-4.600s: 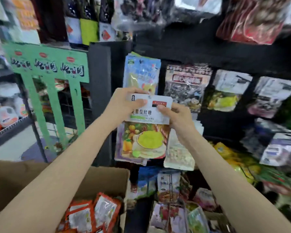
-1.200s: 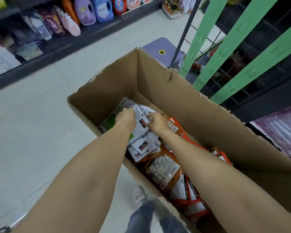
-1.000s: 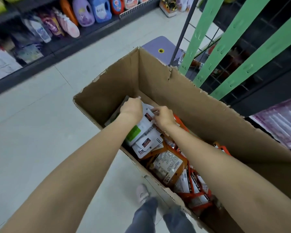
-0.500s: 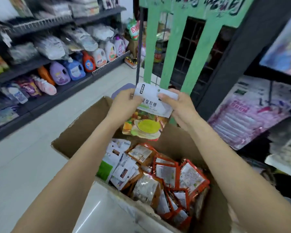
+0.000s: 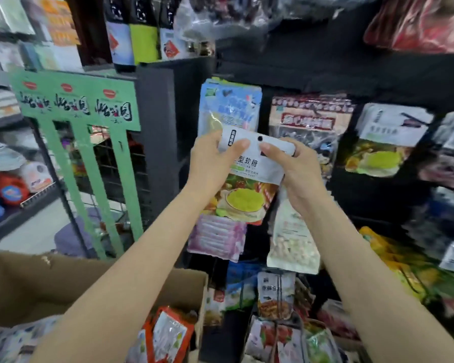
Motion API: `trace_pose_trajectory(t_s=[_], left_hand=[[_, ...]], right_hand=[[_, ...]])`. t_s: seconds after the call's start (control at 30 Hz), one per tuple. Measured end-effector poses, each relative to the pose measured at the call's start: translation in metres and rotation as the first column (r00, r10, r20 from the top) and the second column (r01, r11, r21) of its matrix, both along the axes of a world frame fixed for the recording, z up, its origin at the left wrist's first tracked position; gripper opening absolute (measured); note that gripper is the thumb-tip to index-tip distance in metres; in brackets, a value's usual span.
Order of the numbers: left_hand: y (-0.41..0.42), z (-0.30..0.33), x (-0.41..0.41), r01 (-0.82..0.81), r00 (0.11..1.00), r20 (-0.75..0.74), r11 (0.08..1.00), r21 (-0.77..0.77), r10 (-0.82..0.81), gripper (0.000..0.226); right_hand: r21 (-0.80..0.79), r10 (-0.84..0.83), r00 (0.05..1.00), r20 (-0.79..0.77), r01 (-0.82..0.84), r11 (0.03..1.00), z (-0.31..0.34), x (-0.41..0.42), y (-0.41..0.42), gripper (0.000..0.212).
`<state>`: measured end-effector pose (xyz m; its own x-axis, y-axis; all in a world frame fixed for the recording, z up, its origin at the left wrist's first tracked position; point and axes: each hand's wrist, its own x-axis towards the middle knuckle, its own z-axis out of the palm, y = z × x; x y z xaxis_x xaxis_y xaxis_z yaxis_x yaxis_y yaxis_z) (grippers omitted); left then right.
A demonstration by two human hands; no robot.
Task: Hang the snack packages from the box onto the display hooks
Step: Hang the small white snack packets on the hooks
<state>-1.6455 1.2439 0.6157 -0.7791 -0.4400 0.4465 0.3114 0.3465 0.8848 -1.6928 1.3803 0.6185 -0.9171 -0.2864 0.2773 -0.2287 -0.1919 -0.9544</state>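
Both the left hand (image 5: 211, 163) and right hand (image 5: 296, 171) pinch the soft-candy pouch (image 5: 249, 179) by its header; its punched hole (image 5: 260, 138) should be kept level and centred to slide squarely onto a hook.

A white top band with black characters and a small black hole is shown on the snack package (image 5: 249, 176) held between the hands, with a yellow-green bowl pictured among orange and red below; a blue and yellow pack (image 5: 230, 106) is seen just above the left hand (image 5: 210, 166); a pale pack with a purple-pink striped pattern (image 5: 218, 237) is seen below it; a green rack with dark lettering (image 5: 76, 100) is seen left of the hands; orange-edged packets (image 5: 171, 334) are seen in the brown box (image 5: 37, 284) under the left forearm.
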Motion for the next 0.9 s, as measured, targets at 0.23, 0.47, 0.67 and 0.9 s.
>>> trace_pose_trajectory(t_s=[0.23,0.47,0.67,0.9], left_hand=[[0.135,0.030,-0.074,0.087,0.990,-0.107,0.995,-0.056,-0.093,0.010],[0.226,0.042,-0.135,0.156,0.987,-0.045,0.988,-0.003,-0.156,0.013],[0.261,0.044,-0.161,0.158,0.987,0.008,0.985,0.067,-0.159,0.015],[0.267,0.039,-0.168,0.129,0.992,0.001,0.987,0.101,-0.130,0.011]], right_hand=[[-0.083,-0.202,0.977,-0.059,0.197,0.977,0.028,-0.050,0.130,0.007],[-0.137,-0.327,0.942,-0.073,0.315,0.939,0.037,-0.088,0.215,0.007],[-0.077,-0.366,0.927,-0.076,0.361,0.930,0.043,-0.118,0.244,0.009],[-0.018,-0.343,0.936,-0.086,0.342,0.939,0.038,-0.134,0.251,0.006]])
